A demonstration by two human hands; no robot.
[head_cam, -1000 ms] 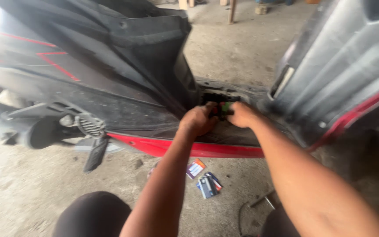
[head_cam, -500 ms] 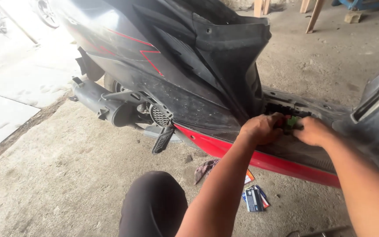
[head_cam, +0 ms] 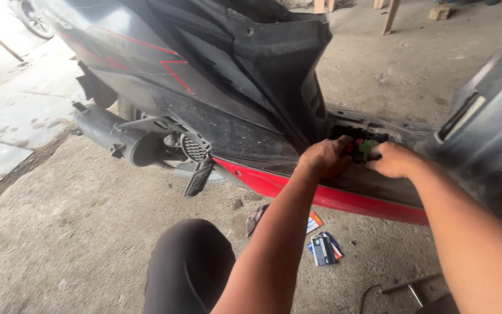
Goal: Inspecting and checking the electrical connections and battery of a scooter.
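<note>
Dusty black plastic scooter panels [head_cam: 251,87] over rough concrete floor [head_cam: 59,232]

Glossy red trim [head_cam: 332,197] runs beneath; a small green plastic part [head_cam: 366,149] looks smooth.

Scooter [head_cam: 216,99] on floor [head_cam: 76,232]; connector [head_cam: 365,149] in its footboard opening, btwn both hands; small packets [head_cam: 322,248] on floor below; exhaust [head_cam: 117,136] at left.

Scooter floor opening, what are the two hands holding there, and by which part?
Both the left hand and right hand pinch a small green and red connector from opposite sides; the exact grip is hidden.
</note>
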